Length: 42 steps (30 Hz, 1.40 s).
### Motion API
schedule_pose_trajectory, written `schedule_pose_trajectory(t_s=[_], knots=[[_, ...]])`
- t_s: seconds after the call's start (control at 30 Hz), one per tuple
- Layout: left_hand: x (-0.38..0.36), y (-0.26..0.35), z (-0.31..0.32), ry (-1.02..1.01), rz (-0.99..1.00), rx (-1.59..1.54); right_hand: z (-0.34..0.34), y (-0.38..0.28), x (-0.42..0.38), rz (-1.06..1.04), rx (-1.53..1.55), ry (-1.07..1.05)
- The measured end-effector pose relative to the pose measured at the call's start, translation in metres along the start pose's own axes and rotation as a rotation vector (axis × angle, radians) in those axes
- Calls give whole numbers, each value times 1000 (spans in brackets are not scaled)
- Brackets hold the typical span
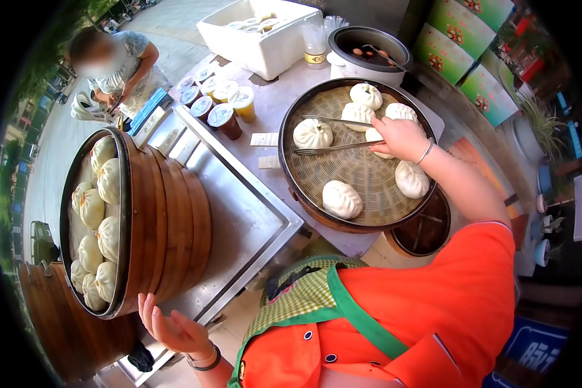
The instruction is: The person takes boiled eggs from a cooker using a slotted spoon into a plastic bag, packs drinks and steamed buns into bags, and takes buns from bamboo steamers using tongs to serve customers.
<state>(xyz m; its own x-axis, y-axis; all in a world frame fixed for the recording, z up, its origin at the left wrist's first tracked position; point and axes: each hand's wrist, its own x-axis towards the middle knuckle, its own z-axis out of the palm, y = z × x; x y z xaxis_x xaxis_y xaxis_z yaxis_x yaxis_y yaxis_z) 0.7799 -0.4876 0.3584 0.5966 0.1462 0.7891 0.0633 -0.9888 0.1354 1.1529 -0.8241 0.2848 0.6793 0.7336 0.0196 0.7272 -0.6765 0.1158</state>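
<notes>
My right hand (402, 138) grips metal tongs (339, 148) over a round bamboo steamer tray (378, 184). The two arms of the tongs are spread, with their tips by a pleated steamed bun (313, 134) at the tray's left side. Several more white buns sit in the tray, among them a smooth-looking one (342, 198) near the front. My left hand (173, 328) is raised with its fingers apart and palm up, holding nothing. It is just below a tall stack of bamboo steamers (174, 220), whose top layer holds several buns (108, 181).
Sealed drink cups (223, 121) stand on the table behind the metal counter (232, 223). Farther back are a white foam box (265, 48) and a cooker (368, 55) with eggs in dark liquid. A person (126, 64) stands across the counter at left.
</notes>
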Motion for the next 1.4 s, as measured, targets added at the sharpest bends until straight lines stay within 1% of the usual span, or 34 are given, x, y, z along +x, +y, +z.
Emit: schedule_pose_trajectory(t_s=[0.03,0.07,0.13,0.17,0.2,0.27,0.3,0.33,0.4,0.47,0.53,0.57,0.6,0.67,0.7,0.73,0.83,0.87,0.9,0.93,0.97,1.0,1.03,1.1,1.17,1.2,1.23,1.3,1.33,1.4], knots=[[-2,-1,0,-1,-6,3,8,-3,-4,-23,30,73],[-4,-3,1,1,-4,-15,13,-6,-6,-28,30,71],[-6,-5,1,8,-3,-28,22,-11,-5,77,136,21],[-6,-5,1,2,-4,-40,25,-9,-3,64,270,46],[-6,-5,1,-4,-2,-52,23,-3,-1,64,271,49],[-4,-5,0,-4,13,-50,11,7,2,483,1082,-538],[-3,-6,-1,-8,23,-51,11,7,-4,554,1193,-548],[-2,-7,-1,0,26,-48,10,8,-12,548,1192,-540],[-5,-12,-3,-11,29,-54,3,6,-25,552,1637,-623],[-7,-15,-8,-4,-5,-59,-23,-16,-28,538,1793,-559],[-6,-24,-15,22,-20,-65,-52,-44,-10,355,1844,-493],[-6,-28,-18,49,-23,-67,-77,-65,7,250,1782,-478],[-7,-32,-26,9,-10,-90,-101,-82,20,163,1723,-446],[-14,-42,-37,45,4,-101,-141,-127,60,-68,1580,-386],[-20,-47,-44,57,-8,-88,-161,-151,84,-147,1463,-356],[-26,-51,-51,68,-19,-83,-185,-184,105,-86,1371,-281],[-44,-64,-72,153,-82,-18,-223,-262,188,-256,917,-132],[-51,-67,-78,163,-82,-13,-236,-290,212,-286,711,-40],[-60,-71,-84,175,-118,19,-224,-310,252,-459,403,277],[-68,-74,-89,186,-153,50,-240,-334,258,-407,295,185],[-76,-76,-95,195,-182,54,-244,-354,270,-351,136,178],[-83,-79,-101,200,-181,55,-246,-368,274,-363,-3,206],[-90,-83,-104,219,-218,11,-250,-378,274,-363,-57,168],[-98,-90,-109,237,-282,-42,-253,-384,273,-356,-114,121],[-97,-96,-107,234,-300,-91,-250,-376,270,-352,-95,178],[-95,-98,-104,231,-315,-132,-248,-366,266,-337,-95,168],[-92,-99,-101,219,-310,-148,-248,-354,257,-320,15,219],[-80,-97,-90,210,-206,-136,-242,-320,235,-240,192,291],[-76,-96,-85,197,-185,-168,-231,-294,222,-195,180,377],[-66,-91,-72,154,-108,-241,-212,-239,177,-177,239,502]])
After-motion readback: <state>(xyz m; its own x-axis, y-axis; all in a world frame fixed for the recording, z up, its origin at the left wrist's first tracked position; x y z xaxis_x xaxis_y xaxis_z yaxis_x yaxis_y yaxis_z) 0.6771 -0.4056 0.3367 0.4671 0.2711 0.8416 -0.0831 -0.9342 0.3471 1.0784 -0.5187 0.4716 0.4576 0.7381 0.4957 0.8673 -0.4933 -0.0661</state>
